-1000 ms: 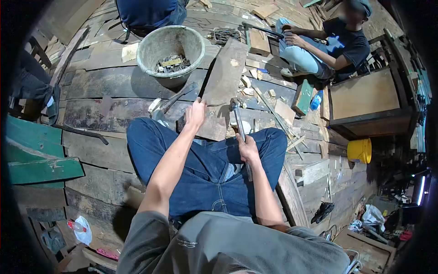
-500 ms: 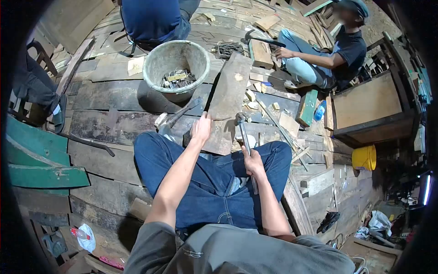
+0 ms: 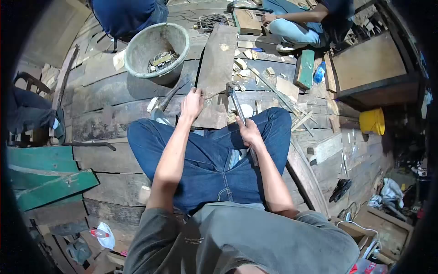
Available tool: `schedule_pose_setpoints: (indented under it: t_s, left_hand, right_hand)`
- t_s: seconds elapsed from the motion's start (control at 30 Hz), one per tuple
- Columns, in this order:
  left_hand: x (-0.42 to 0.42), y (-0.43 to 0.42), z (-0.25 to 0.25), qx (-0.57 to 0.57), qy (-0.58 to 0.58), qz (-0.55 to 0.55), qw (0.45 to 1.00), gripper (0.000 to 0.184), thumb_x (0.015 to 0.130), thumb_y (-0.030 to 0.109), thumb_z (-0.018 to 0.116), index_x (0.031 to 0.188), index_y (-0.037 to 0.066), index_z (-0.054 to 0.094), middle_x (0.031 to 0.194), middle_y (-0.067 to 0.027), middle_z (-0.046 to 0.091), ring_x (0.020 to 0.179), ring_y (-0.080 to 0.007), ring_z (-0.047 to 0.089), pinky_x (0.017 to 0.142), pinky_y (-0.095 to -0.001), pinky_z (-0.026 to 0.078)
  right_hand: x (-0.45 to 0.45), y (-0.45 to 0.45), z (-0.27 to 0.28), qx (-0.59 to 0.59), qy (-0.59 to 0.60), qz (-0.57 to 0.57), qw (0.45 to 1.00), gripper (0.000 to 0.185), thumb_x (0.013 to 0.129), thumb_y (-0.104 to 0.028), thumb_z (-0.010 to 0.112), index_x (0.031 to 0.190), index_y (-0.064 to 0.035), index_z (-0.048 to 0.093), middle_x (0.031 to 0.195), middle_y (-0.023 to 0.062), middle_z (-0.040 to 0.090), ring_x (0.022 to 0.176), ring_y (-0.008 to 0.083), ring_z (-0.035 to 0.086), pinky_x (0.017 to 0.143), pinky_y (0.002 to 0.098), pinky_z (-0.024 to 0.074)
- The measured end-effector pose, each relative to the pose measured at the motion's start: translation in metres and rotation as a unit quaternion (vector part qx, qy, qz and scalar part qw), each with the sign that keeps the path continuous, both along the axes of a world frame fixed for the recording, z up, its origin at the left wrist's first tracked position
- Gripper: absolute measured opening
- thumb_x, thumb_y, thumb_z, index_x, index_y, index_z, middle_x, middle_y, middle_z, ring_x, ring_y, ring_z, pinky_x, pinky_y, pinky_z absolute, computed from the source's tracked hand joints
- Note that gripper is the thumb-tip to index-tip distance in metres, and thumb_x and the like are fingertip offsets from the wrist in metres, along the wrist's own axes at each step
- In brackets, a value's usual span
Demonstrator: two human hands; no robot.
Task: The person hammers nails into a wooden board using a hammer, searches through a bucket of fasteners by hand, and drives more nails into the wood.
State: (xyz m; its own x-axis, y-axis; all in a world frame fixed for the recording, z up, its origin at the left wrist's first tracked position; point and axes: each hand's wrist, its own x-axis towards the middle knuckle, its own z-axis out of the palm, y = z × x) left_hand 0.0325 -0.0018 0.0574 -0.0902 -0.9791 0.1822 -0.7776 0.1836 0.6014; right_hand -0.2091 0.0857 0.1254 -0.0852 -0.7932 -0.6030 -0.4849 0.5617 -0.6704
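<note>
My right hand (image 3: 250,133) is wrapped around the metal handle of a hammer (image 3: 239,106). The hammer's head is raised toward the right edge of a worn wooden plank (image 3: 218,59) lying before my crossed legs. Over the plank's near left side is my left hand (image 3: 192,105), its fingers pinched together. Whatever lies between those fingertips is too small to make out. Just left of that hand, a dark-handled tool (image 3: 169,97) rests on the boards, its near end partly hidden by my knee.
A grey bucket (image 3: 129,68) with metal pieces inside stands ahead on the left. Wood scraps (image 3: 244,68) lie right of the plank. Another person (image 3: 296,29) sits at the upper right. Green boards (image 3: 54,187) lie at left; a yellow bucket (image 3: 372,121) is at right.
The camera view has tilted, so the bucket, plank and seated person appear higher and further left. My hands keep about the same places by the plank, the hammer head slightly further forward.
</note>
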Motion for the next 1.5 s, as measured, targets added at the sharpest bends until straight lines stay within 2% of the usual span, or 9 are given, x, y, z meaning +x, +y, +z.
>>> schedule_pose_setpoints:
  t_s: [0.27, 0.5, 0.67, 0.83, 1.03, 1.2, 1.3, 1.4, 1.5]
  left_hand:
    - [-0.009, 0.009, 0.021, -0.002, -0.092, -0.018, 0.996, 0.02, 0.092, 0.021, 0.057, 0.102, 0.005, 0.064, 0.101, -0.02, 0.063, 0.089, -0.0419, 0.064, 0.074, -0.0498, 0.053]
    - [-0.021, -0.01, 0.028, 0.027, -0.201, -0.106, 0.973, 0.025, 0.087, 0.024, 0.065, 0.1, 0.004, 0.063, 0.103, -0.0185, 0.064, 0.094, -0.0391, 0.064, 0.079, -0.0485, 0.053]
    - [-0.026, -0.016, 0.023, 0.065, -0.249, -0.102, 0.961, 0.027, 0.085, 0.024, 0.067, 0.1, 0.002, 0.062, 0.102, -0.0194, 0.065, 0.095, -0.0396, 0.064, 0.08, -0.0496, 0.053]
    - [-0.019, -0.022, 0.01, 0.053, -0.328, -0.131, 0.934, 0.019, 0.086, 0.021, 0.064, 0.095, 0.004, 0.061, 0.098, -0.0184, 0.064, 0.091, -0.0387, 0.065, 0.078, -0.05, 0.053]
    - [-0.028, -0.032, 0.031, 0.055, -0.391, -0.118, 0.911, 0.031, 0.081, 0.017, 0.065, 0.107, 0.003, 0.058, 0.101, -0.0208, 0.065, 0.093, -0.0386, 0.067, 0.078, -0.0486, 0.054]
    - [-0.027, -0.059, 0.051, 0.037, -0.227, -0.072, 0.971, 0.02, 0.085, 0.018, 0.066, 0.093, 0.0, 0.063, 0.093, -0.0224, 0.065, 0.09, -0.0395, 0.064, 0.075, -0.048, 0.052]
    - [-0.017, -0.083, 0.062, -0.015, -0.118, -0.111, 0.987, 0.022, 0.09, 0.02, 0.068, 0.094, -0.001, 0.064, 0.08, -0.0211, 0.065, 0.071, -0.0352, 0.064, 0.066, -0.0426, 0.049]
    - [-0.059, -0.077, 0.151, -0.058, 0.033, -0.085, 0.994, 0.022, 0.094, 0.021, 0.065, 0.097, -0.001, 0.064, 0.076, -0.0119, 0.063, 0.062, -0.0137, 0.053, 0.059, -0.0309, 0.044]
    - [-0.078, -0.073, 0.255, -0.194, 0.168, -0.033, 0.966, 0.014, 0.096, 0.012, 0.063, 0.105, 0.001, 0.064, 0.085, 0.0002, 0.061, 0.078, -0.0058, 0.053, 0.07, -0.0222, 0.043]
  right_hand:
    - [-0.008, 0.001, 0.002, 0.007, -0.014, 0.007, 1.0, 0.055, 0.099, -0.049, 0.051, 0.114, 0.0033, 0.061, 0.085, 0.0234, 0.069, 0.063, 0.031, 0.069, 0.052, 0.0422, 0.0535]
    - [-0.027, 0.002, -0.012, 0.023, -0.152, -0.03, 0.988, 0.054, 0.1, -0.049, 0.048, 0.118, 0.0008, 0.059, 0.073, 0.0117, 0.061, 0.049, 0.0221, 0.056, 0.041, 0.0362, 0.0475]
    - [-0.044, -0.001, -0.029, 0.057, -0.331, -0.098, 0.937, 0.044, 0.101, -0.048, 0.048, 0.088, -0.0072, 0.05, 0.055, -0.0028, 0.033, 0.041, 0.0088, 0.032, 0.034, 0.0287, 0.0268]
    - [-0.048, 0.002, -0.033, 0.061, -0.393, -0.139, 0.907, 0.041, 0.104, -0.042, 0.045, 0.075, -0.012, 0.04, 0.053, -0.004, 0.031, 0.039, 0.0078, 0.027, 0.034, 0.0284, 0.0235]
    - [-0.046, 0.003, -0.034, 0.047, -0.372, -0.12, 0.919, 0.048, 0.101, -0.05, 0.049, 0.077, -0.0087, 0.043, 0.055, -0.0014, 0.036, 0.041, 0.0093, 0.031, 0.034, 0.0285, 0.0245]
    - [-0.048, 0.004, -0.026, 0.058, -0.374, -0.127, 0.917, 0.048, 0.101, -0.049, 0.048, 0.078, -0.008, 0.045, 0.059, -0.0009, 0.037, 0.042, 0.0092, 0.032, 0.033, 0.0279, 0.0277]
    - [-0.05, 0.001, -0.026, 0.085, -0.375, -0.13, 0.914, 0.047, 0.102, -0.048, 0.048, 0.075, -0.0099, 0.042, 0.06, -0.0009, 0.036, 0.042, 0.0091, 0.032, 0.034, 0.0277, 0.0281]
    - [-0.049, 0.001, -0.03, 0.084, -0.39, -0.135, 0.907, 0.048, 0.101, -0.048, 0.048, 0.072, -0.0109, 0.042, 0.056, -0.0012, 0.036, 0.04, 0.0099, 0.032, 0.034, 0.0281, 0.0276]
    - [-0.045, 0.001, -0.033, 0.057, -0.385, -0.148, 0.909, 0.047, 0.1, -0.047, 0.051, 0.072, -0.01, 0.044, 0.054, -0.0012, 0.037, 0.039, 0.0103, 0.032, 0.034, 0.0277, 0.0242]
